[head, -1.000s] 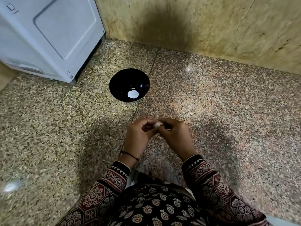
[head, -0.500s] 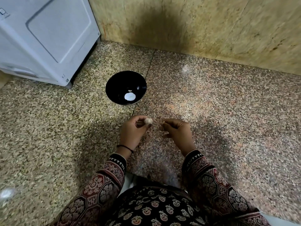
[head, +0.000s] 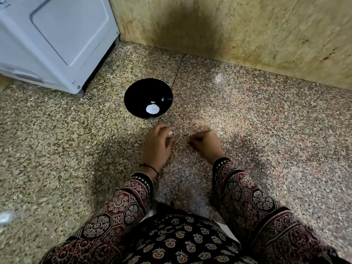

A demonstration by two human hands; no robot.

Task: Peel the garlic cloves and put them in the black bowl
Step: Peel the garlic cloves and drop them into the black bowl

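A glossy black bowl [head: 148, 98] stands on the speckled stone floor, with a white patch low inside it that may be a light reflection. My left hand [head: 157, 145] hovers just in front of the bowl and pinches a pale garlic clove [head: 170, 133] at its fingertips. My right hand [head: 206, 144] is a little to the right, near the floor, fingers curled and fingertips pressed together; whether a bit of peel is between them I cannot tell.
A white appliance [head: 55, 39] stands at the back left, close to the bowl. A yellowish stone wall [head: 238, 29] runs along the back. My patterned sleeves and lap fill the bottom of the view.
My hands, joined on the clove a second ago, have come apart. The left hand keeps the clove and has moved toward the bowl; the right hand has dropped toward the floor.
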